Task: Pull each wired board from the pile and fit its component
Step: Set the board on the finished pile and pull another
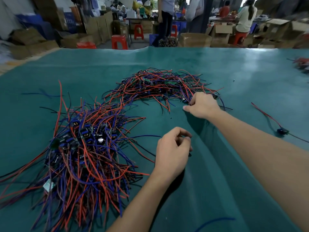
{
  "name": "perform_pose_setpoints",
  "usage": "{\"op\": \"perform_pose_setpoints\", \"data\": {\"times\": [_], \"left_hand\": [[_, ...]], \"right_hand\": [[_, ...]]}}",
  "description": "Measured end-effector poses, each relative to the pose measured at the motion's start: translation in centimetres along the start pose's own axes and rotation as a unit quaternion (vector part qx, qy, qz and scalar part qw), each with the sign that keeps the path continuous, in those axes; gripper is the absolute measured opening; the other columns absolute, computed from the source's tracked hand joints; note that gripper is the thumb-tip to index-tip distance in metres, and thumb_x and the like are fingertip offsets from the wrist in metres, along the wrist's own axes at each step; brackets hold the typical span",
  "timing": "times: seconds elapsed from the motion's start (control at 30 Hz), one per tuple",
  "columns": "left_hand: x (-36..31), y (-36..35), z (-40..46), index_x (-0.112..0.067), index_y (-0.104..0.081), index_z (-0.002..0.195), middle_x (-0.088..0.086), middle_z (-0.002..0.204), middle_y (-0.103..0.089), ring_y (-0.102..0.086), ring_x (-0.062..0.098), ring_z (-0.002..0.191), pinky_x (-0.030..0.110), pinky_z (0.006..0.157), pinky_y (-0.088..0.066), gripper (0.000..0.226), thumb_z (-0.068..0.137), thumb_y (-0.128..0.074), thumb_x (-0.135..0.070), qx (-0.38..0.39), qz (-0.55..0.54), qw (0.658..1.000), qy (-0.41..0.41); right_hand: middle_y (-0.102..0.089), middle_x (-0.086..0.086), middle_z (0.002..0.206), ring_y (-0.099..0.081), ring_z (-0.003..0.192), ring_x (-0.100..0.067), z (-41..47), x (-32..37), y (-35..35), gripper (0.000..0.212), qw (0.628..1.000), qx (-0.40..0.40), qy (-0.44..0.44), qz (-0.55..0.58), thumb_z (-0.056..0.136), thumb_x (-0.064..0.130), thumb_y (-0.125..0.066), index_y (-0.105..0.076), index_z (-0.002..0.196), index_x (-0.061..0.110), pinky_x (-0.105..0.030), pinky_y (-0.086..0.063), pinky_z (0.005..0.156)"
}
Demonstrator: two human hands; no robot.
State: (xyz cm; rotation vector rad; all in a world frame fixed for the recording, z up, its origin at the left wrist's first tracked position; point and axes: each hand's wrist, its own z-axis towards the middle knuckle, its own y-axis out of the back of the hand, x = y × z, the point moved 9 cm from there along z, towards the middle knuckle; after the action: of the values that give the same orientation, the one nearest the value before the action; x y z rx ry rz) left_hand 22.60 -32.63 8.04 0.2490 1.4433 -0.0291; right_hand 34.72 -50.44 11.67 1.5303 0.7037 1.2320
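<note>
Two piles of small boards with red, blue and black wires lie on the green table cover. The far pile spreads across the middle. The near pile fills the left. My right hand reaches into the right end of the far pile, fingers curled round wires there; the board itself is hidden under the hand. My left hand hovers over the cover in the middle with fingers curled and fingertips pinched together; whether a small part sits between them I cannot tell.
One wired board lies alone at the right, its red wire running back-left. A blurred bundle sits at the far right edge. Loose blue wire lies near the front. Beyond the table stand people, red stools and cardboard boxes.
</note>
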Motion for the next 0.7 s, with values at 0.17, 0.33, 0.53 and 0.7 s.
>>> {"op": "perform_pose_setpoints", "data": {"times": [0.17,0.33,0.53,0.7], "left_hand": [[0.1,0.0,0.0,-0.021,-0.067,0.085,-0.004,0.062,-0.068,-0.064,0.008,0.06,0.018,0.061,-0.049,0.017,0.094,-0.057,-0.009,0.003,0.008,1.0,0.001],[0.1,0.0,0.0,-0.021,-0.067,0.084,-0.004,0.063,-0.069,-0.065,0.01,0.061,0.022,0.063,-0.051,0.018,0.093,-0.056,-0.01,0.006,0.011,1.0,0.002],[0.1,0.3,0.1,-0.023,-0.066,0.088,-0.006,0.068,-0.071,-0.064,0.008,0.062,0.024,0.062,-0.048,0.015,0.092,-0.056,-0.013,-0.014,0.015,1.0,-0.002],[0.6,1.0,0.2,-0.027,-0.062,0.096,-0.008,0.083,-0.073,-0.063,0.018,0.067,0.045,0.072,-0.058,0.023,0.089,-0.047,-0.043,-0.056,-0.017,0.998,0.018]], "right_hand": [[-0.06,-0.018,0.12,-0.059,0.111,-0.041,0.8,0.7,0.0,0.038,0.997,-0.038,0.005,-0.07,0.095,0.044,-0.065,-0.051,0.119,0.016,-0.041,-0.043,0.078],[-0.062,-0.019,0.112,-0.058,0.095,-0.037,1.5,-0.1,0.0,0.031,0.998,0.02,-0.013,-0.05,0.093,0.037,-0.069,-0.062,0.106,0.01,-0.041,-0.053,0.091],[-0.044,-0.005,0.054,-0.042,0.055,-0.025,-1.4,0.0,2.1,0.041,0.997,0.028,0.037,0.063,0.09,0.033,-0.072,-0.055,0.064,0.006,-0.027,-0.033,0.051],[-0.039,-0.012,0.058,-0.033,0.053,-0.021,-7.6,-0.4,1.5,0.039,0.953,0.107,0.07,0.273,0.094,0.029,-0.071,-0.055,0.07,0.004,-0.021,-0.024,0.042]]}}
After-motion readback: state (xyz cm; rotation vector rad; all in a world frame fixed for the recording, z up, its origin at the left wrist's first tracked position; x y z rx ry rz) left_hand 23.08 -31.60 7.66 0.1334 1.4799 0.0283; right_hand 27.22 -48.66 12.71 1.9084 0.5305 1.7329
